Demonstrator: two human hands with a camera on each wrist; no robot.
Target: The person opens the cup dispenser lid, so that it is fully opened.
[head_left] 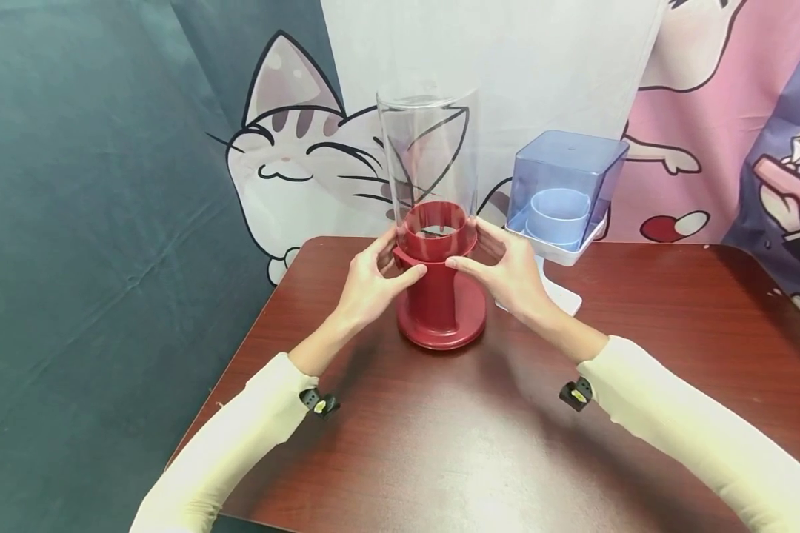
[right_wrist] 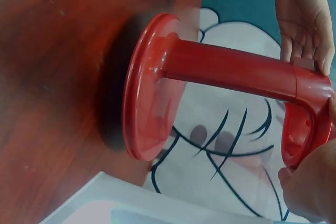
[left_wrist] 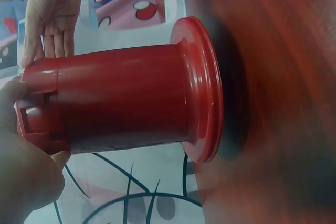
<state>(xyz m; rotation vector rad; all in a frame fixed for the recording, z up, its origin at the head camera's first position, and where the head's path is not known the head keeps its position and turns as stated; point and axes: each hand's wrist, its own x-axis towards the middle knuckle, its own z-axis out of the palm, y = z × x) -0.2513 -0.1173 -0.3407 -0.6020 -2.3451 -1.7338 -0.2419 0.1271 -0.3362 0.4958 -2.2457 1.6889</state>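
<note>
A red stand point(head_left: 432, 300) with a round base point(head_left: 470, 326) and a ring-shaped collar point(head_left: 436, 252) is near the middle of the table. A tall clear cylinder point(head_left: 433, 159) rises upright from the collar. My left hand point(head_left: 370, 285) grips the collar's left side, thumb in front and fingers behind. On the other side, my right hand point(head_left: 513, 274) holds the collar the same way. In the left wrist view, the stand's column point(left_wrist: 123, 98) and a small slotted part point(left_wrist: 39, 119) by the left hand show. The right wrist view shows the collar's open underside point(right_wrist: 296, 135).
Right behind my right hand, a white stand point(head_left: 560, 296) carries a translucent blue square box point(head_left: 570, 159) with a round ring inside. The brown wooden table point(head_left: 387, 444) ends at the left. A cartoon cat curtain point(head_left: 287, 192) hangs behind it.
</note>
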